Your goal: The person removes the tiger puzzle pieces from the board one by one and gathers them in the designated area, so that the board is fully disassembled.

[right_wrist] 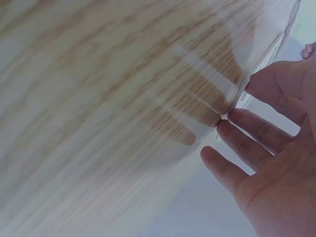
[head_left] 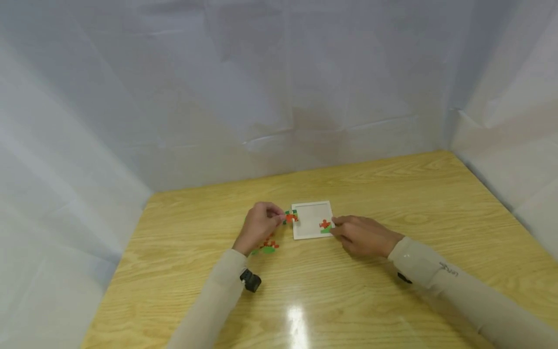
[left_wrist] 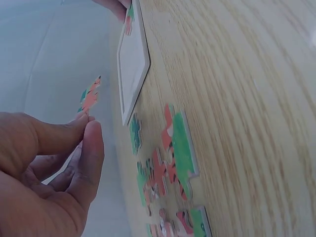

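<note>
My left hand [head_left: 260, 224] pinches a red-and-green jigsaw piece [head_left: 291, 216] between thumb and fingertips, over the left edge of a white puzzle tray [head_left: 310, 205]. In the left wrist view the pinched piece [left_wrist: 90, 98] stands up from the fingertips, above the table. Inside the tray's lower right corner lies another red-and-green piece [head_left: 325, 226]. At that corner my right hand [head_left: 361, 234] touches the tray's edge. Its fingers [right_wrist: 247, 143] stretch towards the rim, fairly straight and spread, in the right wrist view.
Several loose jigsaw pieces [left_wrist: 180, 148] lie on the wooden table [head_left: 348, 300] left of the tray, partly under my left hand in the head view. Pale sheeting [head_left: 279, 87] hangs behind the table and at both sides.
</note>
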Tool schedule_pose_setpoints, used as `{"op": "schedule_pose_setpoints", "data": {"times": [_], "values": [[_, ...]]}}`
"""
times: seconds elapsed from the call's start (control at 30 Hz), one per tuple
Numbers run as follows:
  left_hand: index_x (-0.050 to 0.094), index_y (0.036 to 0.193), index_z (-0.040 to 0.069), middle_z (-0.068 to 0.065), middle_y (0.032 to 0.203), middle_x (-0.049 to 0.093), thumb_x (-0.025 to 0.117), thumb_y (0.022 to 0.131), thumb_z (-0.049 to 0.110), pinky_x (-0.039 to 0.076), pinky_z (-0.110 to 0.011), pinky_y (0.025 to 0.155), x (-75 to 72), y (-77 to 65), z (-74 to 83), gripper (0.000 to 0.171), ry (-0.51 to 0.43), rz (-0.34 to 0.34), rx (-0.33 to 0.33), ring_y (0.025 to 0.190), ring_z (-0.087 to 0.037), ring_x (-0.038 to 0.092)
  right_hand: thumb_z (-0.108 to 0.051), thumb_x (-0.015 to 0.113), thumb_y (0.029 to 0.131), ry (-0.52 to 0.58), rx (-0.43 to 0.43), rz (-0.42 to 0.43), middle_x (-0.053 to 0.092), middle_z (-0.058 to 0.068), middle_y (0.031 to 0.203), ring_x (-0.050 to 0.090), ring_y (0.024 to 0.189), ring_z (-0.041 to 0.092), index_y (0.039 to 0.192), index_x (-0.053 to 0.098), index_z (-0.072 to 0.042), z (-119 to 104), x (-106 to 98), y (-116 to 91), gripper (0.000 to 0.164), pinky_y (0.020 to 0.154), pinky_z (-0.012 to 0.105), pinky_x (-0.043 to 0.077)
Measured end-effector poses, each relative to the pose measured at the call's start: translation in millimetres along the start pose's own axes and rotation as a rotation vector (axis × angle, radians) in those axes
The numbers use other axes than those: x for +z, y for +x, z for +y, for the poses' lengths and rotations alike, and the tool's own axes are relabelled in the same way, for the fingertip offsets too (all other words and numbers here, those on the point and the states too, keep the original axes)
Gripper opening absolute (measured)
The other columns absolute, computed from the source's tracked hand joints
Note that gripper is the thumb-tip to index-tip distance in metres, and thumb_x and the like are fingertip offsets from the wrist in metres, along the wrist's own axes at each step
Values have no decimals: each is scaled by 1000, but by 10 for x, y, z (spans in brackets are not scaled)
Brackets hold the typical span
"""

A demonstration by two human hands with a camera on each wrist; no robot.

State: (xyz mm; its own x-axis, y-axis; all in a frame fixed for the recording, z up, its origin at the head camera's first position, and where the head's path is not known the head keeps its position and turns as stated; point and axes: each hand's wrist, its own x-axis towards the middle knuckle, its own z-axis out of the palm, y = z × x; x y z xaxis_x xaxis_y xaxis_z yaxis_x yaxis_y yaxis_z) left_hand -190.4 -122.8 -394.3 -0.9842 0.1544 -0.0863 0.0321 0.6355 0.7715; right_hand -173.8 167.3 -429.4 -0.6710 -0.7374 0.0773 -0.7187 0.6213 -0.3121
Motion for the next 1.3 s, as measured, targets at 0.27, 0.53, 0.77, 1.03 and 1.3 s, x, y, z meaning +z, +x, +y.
{"op": "schedule_pose_setpoints", "data": {"times": [0.27,0.53,0.77,1.03,1.3], "values": [[73,99,3,-15,86,71,66,100,12,48,-30,57,-50,-45,-27,11,23,-11,-43,69,-23,61,2,59,96,9,-8,10,56,29,138,57,126,42,121,72,2,47,-17,-61,28,81,38,55],[74,98,4,-11,79,70,67,99,10,48,-29,57,-75,-71,-97,10,56,-17,-67,67,-23,62,4,57,96,60,-36,31,56,31,136,56,127,42,108,74,-3,122,-5,-96,22,71,32,49],[75,94,4,-7,84,72,69,96,7,52,-29,59,-75,-82,-135,7,60,-16,-85,72,-21,67,5,58,97,71,-22,31,55,31,137,56,126,43,107,75,-3,94,-36,-110,22,66,29,47],[75,93,5,-8,81,71,64,99,5,49,-27,55,-52,-80,-153,12,56,-45,-114,69,-21,66,4,58,97,70,-18,38,55,32,138,56,126,43,117,73,-1,107,-18,-113,26,66,27,46],[75,96,4,-7,84,72,67,97,4,53,-27,58,-38,-82,-158,9,84,-27,-100,69,-19,66,6,57,96,78,-19,48,55,32,137,56,127,43,116,74,0,110,-17,-106,27,63,25,46]]}}
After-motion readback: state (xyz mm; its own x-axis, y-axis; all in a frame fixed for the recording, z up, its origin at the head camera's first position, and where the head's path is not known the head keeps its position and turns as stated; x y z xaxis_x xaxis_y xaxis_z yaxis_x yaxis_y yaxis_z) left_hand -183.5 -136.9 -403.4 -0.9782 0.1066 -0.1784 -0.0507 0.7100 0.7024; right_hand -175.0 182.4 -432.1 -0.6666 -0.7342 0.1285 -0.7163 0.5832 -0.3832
